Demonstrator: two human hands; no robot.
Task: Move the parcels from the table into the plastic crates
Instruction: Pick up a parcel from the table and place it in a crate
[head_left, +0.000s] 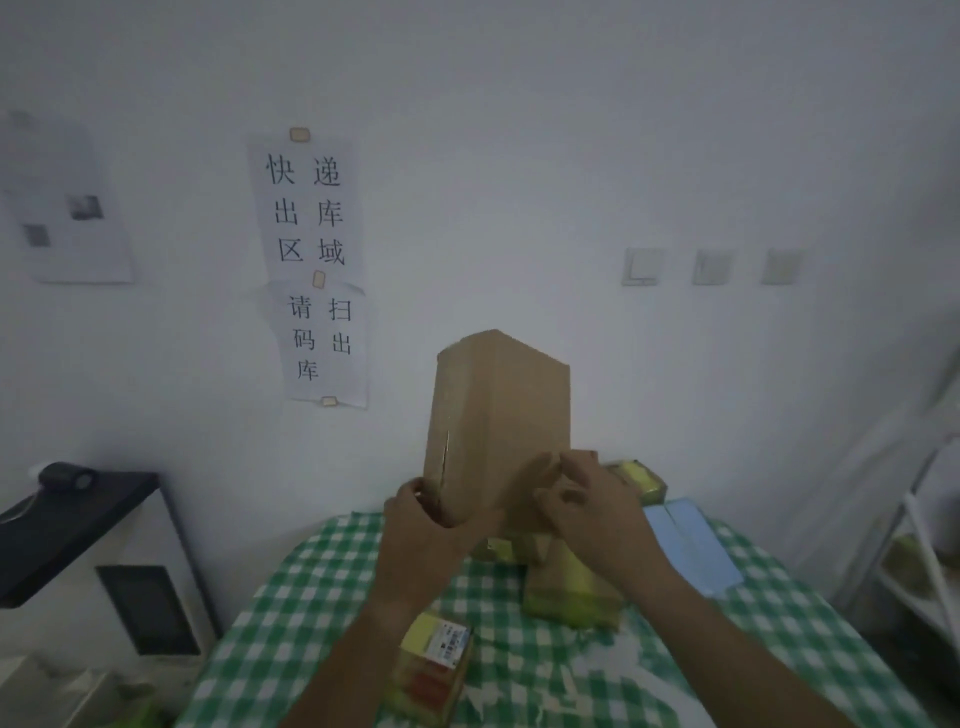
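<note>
A tall brown cardboard parcel stands upright above the table with the green checked cloth. My left hand grips its lower left edge, fingers curled round the corner. My right hand holds the lower right side with the fingers bent against the cardboard. Under my arms lie a yellow parcel with a white label, a yellow-green parcel, a blue flat parcel and a small yellow one at the back. No plastic crate is clearly in view.
A white wall with paper signs is right behind the table. A white appliance with a black top stands at the left. A white rack stands at the right edge.
</note>
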